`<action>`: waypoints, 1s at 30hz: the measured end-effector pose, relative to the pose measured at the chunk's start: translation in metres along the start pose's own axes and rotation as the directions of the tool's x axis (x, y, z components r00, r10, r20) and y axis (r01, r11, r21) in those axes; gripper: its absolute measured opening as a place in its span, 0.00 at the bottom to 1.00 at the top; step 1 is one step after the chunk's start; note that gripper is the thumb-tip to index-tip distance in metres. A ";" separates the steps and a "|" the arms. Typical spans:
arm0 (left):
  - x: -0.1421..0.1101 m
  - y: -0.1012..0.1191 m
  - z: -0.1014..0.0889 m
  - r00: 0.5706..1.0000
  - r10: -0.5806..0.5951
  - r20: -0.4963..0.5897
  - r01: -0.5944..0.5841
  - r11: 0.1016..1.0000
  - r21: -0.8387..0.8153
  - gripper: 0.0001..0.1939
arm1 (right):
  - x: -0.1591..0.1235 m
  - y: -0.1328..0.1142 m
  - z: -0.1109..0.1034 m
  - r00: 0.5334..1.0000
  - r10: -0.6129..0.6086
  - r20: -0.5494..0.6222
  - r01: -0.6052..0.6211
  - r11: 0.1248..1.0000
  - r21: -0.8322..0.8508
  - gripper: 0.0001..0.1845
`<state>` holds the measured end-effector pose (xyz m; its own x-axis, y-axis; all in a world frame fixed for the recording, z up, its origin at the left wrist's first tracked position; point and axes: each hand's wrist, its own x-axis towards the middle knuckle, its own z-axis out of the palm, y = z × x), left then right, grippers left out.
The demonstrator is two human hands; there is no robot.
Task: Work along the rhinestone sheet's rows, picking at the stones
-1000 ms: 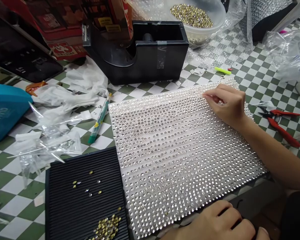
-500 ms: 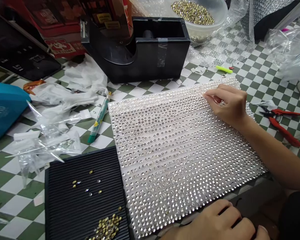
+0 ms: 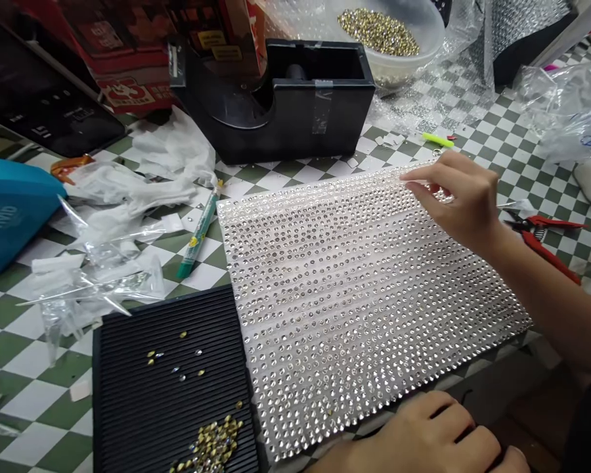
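Note:
A flat panel (image 3: pixel 354 289) covered in rows of clear rhinestones lies at an angle before me. Above its far right part is my right hand (image 3: pixel 465 197); the thumb and index fingertips are close together but slightly apart, with no stone visible between them. My left hand (image 3: pixel 433 433) rests loosely by the panel's near edge, fingers a little apart, holding nothing I can see. Left of the panel sits a black ridged tray (image 3: pixel 128 394), with a pile of gold-backed rhinestones (image 3: pixel 214 443) near its bottom right and several loose ones higher up.
A black tape dispenser (image 3: pixel 295 118) stands behind the panel, with a plastic bowl of rhinestones (image 3: pixel 379 33) beyond. A green tube-like pen (image 3: pixel 197 236) and crumpled clear bags (image 3: pixel 98 276) lie left. Red-handled pliers (image 3: pixel 546 240) are at right, on the checked tablecloth (image 3: pixel 10 335).
My right hand has lifted slightly from the panel, and its pinched thumb and index finger have parted a little. My left hand stays at the near edge. The view has shifted slightly.

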<state>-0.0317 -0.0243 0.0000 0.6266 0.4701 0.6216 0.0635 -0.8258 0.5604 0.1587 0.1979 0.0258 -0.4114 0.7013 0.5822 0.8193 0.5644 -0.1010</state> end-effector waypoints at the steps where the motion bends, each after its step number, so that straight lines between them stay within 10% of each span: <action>1: 0.001 -0.001 -0.002 1.000 0.006 0.012 -0.006 1.000 -0.002 0.08 | -0.001 0.000 0.005 1.000 0.006 0.010 -0.006 1.000 0.005 0.04; 17: 0.003 0.000 -0.002 0.999 -0.043 -0.027 0.043 0.999 0.009 0.05 | -0.002 -0.007 0.018 0.995 -0.080 -0.051 0.083 0.995 0.051 0.09; 30: 0.000 -0.001 -0.001 0.999 -0.003 0.043 0.003 1.000 -0.003 0.08 | -0.001 -0.007 0.016 0.990 0.083 0.113 -0.086 0.996 0.015 0.12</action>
<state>-0.0325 -0.0232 0.0008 0.6592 0.4586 0.5959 0.0627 -0.8233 0.5642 0.1468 0.2000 0.0132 -0.3842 0.7905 0.4770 0.8452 0.5090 -0.1628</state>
